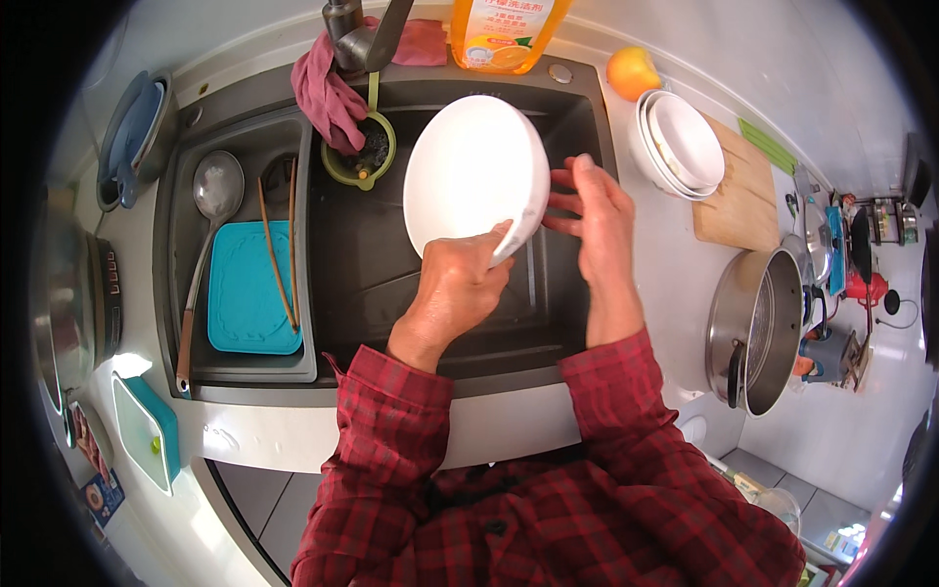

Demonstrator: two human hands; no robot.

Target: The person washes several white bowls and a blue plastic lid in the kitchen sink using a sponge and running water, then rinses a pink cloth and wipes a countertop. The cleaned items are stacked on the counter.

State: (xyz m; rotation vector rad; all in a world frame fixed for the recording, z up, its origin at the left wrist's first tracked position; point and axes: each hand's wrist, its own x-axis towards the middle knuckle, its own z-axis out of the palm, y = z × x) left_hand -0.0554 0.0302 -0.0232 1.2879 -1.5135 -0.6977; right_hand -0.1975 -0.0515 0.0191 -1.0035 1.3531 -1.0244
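Note:
A white bowl [473, 172] hangs tilted over the larger basin of the dark kitchen sink [367, 286]. My left hand [458, 279] grips its near rim, with the thumb on the inside wall. At the bowl's right side is my right hand [605, 213], its fingers apart and the fingertips partly behind the bowl. Whether those fingertips touch it I cannot tell. Under the faucet [356, 40], a green strainer [359, 180] with dark scraps in it sits in the basin's far left corner, partly covered by a pink cloth [323, 88].
In the left tray lie a metal ladle [218, 183], chopsticks [275, 268] and a turquoise lid [246, 293]. An orange detergent bottle [506, 40] stands behind the sink. On the right counter are stacked white bowls [686, 143], an apple [632, 73], a cutting board [741, 213] and a steamer pot [748, 330].

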